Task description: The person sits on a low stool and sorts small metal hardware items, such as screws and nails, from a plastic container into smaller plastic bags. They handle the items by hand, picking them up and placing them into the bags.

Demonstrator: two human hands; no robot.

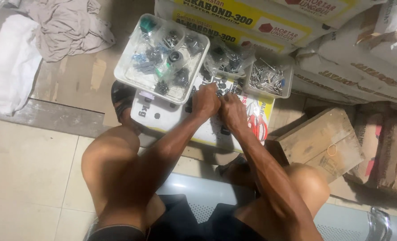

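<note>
Both hands meet over a white printed sack (163, 117) lying flat in front of my knees. My left hand (206, 101) and my right hand (232, 111) have their fingers curled together around something small and dark; what it is stays hidden by the fingers. Small dark parts lie scattered on the sack under the hands. Just beyond the left hand stands a white square tray (128, 78) holding several clear bags of screws and metal fittings. A smaller tray of nails (270, 79) sits beyond the right hand.
Stacked paper sacks (341, 53) fill the back and right. A wooden box (319, 143) with a rubber band lies by my right knee. Crumpled cloths (64, 27) lie at the far left on plywood. A dark sandal (122, 100) is beside the sack. I sit on a perforated metal bench (207, 201).
</note>
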